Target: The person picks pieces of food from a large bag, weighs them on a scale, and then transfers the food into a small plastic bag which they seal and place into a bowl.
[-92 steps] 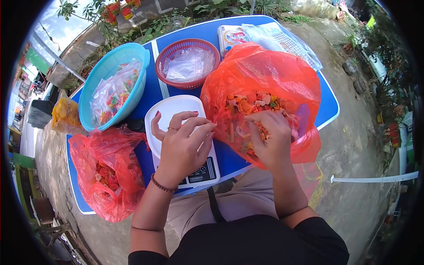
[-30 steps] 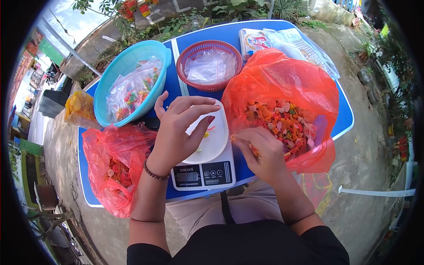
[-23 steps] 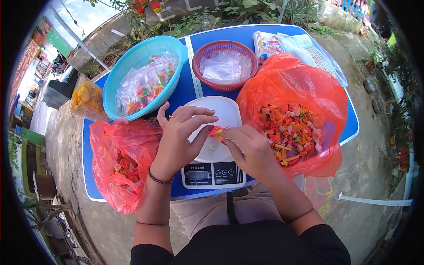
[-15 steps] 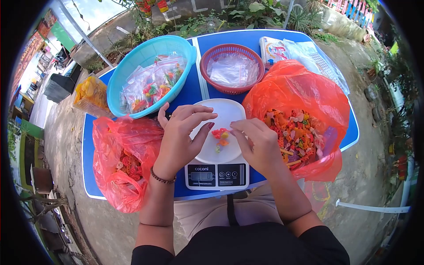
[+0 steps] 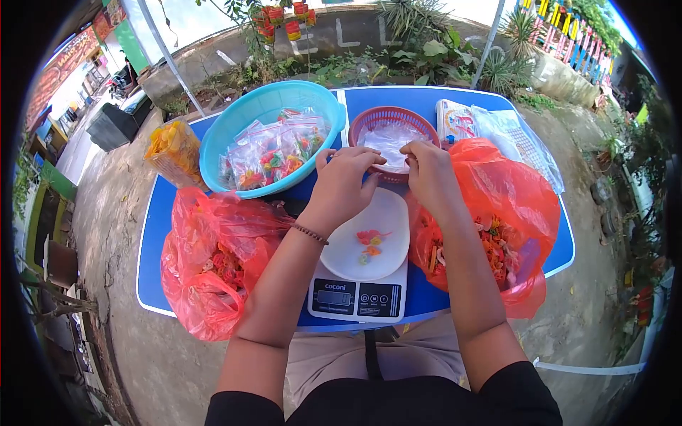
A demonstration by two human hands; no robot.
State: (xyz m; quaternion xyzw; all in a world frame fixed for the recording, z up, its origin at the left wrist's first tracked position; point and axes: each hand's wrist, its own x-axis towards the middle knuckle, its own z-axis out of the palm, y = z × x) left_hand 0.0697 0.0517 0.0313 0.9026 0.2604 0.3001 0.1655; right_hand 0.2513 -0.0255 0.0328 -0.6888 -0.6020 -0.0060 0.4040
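Both my hands reach over the far side of a kitchen scale (image 5: 334, 307) toward a red plastic basket (image 5: 398, 115) of clear zip bags (image 5: 391, 142). My left hand (image 5: 344, 181) is at the basket's near left edge, fingers bent, with the thumb apart from them and nothing visible between. At the basket's near right, my right hand (image 5: 431, 174) has its thumb and fingertips closed together over the bags; whatever they pinch cannot be made out. A few small colourful pieces (image 5: 371, 240) lie on the scale's white pan (image 5: 344, 252).
A turquoise basin (image 5: 213, 153) with filled zip bags stands at the back left, beside a clear container of yellow-orange pieces (image 5: 174, 153). Red plastic bags of colourful pieces lie left (image 5: 199, 284) and right (image 5: 522, 206). Plastic packs (image 5: 455, 121) rest at the back right.
Both hands have moved away from the scale pan, forward to the red basket. The small pieces stay on the pan. The view has tilted upward slightly.
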